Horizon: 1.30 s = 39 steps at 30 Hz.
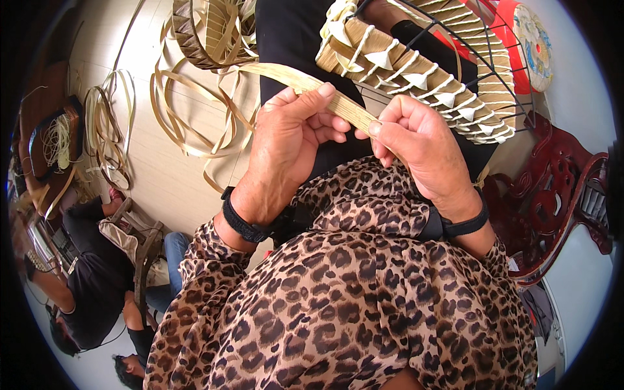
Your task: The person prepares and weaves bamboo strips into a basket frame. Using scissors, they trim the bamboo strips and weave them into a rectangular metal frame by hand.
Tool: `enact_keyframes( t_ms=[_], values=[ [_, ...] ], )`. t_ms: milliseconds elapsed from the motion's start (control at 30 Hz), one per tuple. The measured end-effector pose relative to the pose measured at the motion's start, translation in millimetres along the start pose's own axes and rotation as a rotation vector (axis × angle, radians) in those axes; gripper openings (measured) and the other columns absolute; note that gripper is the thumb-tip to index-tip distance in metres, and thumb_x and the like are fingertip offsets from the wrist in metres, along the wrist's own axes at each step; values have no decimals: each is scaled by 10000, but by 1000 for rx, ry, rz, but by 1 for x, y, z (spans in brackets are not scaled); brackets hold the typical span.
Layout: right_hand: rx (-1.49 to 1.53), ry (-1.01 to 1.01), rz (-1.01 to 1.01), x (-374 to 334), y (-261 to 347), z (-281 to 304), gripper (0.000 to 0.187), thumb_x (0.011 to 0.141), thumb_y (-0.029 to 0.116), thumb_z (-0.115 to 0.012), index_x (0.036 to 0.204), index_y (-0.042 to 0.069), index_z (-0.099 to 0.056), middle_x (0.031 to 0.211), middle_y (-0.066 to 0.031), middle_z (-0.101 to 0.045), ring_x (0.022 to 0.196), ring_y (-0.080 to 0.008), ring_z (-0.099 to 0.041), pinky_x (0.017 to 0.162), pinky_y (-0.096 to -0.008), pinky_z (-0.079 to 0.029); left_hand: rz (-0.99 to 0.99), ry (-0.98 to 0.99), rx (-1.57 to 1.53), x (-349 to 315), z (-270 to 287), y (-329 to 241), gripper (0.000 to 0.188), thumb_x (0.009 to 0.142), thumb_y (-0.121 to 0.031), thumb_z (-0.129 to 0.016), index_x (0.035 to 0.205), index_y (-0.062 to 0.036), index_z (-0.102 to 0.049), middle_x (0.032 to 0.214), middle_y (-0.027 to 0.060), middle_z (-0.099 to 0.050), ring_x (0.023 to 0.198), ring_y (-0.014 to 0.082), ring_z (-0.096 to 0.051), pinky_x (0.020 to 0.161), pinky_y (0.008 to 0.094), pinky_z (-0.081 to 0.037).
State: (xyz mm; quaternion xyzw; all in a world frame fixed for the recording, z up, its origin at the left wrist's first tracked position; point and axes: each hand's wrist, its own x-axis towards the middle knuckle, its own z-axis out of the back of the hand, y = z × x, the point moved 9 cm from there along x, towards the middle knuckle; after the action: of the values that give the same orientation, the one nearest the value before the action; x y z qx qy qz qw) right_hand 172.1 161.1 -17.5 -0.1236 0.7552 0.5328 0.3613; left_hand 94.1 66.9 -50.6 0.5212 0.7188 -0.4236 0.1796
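Pinching a flat tan bamboo strip (338, 104) between thumb and fingers, the left hand (286, 140) and right hand (422, 146) each grip it above the leopard-print lap. Just beyond sits a half-woven basket (416, 71) on black wire frame; loose strips (188, 123) curl on the floor (162, 175)

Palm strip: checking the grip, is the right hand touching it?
Touching. The head view shows the right hand pinching the palm strip at its end.

Leopard-print blouse (351, 305), black trousers (292, 39), a black band (244, 224) on each wrist
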Motion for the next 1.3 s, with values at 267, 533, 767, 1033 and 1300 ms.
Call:
enact_keyframes(
  t_ms=[267,533,767,1033,1300],
  values=[
    [108,-55,16,0,0,0,123,747,66,-564,811,-11,-493,636,-33,-537,508,-49,-486,460,-166,-402,-2,-4,7,0,4,0,133,826,-122,-512,789,3,-542,634,82,-566,562,169,-566,512,280,-464],
    [57,-14,7,-1,6,-3,161,752,61,-567,877,-12,-496,647,-22,-537,517,-46,-489,466,-162,-408,-25,29,-50,-3,6,-3,114,823,-103,-508,789,5,-522,682,119,-589,567,172,-577,484,257,-442],
    [59,-2,22,-1,6,-2,161,758,49,-554,896,-13,-499,659,-27,-549,521,-50,-498,471,-160,-411,-65,13,-32,-1,13,-9,132,825,-104,-498,799,23,-524,683,141,-588,561,197,-583,470,262,-452],
    [53,24,-5,0,4,-2,170,768,59,-537,915,-20,-502,680,-39,-562,525,-52,-502,475,-161,-414,-102,-30,162,-3,19,-18,147,843,-79,-468,808,47,-537,652,153,-580,536,196,-565,479,261,-447],
    [-46,58,-50,0,1,-3,166,767,57,-518,912,-22,-537,711,-50,-585,555,-53,-523,512,-167,-432,-154,-40,181,-3,21,-19,140,827,-80,-508,793,53,-531,674,130,-583,538,175,-571,469,233,-447]
  ],
)
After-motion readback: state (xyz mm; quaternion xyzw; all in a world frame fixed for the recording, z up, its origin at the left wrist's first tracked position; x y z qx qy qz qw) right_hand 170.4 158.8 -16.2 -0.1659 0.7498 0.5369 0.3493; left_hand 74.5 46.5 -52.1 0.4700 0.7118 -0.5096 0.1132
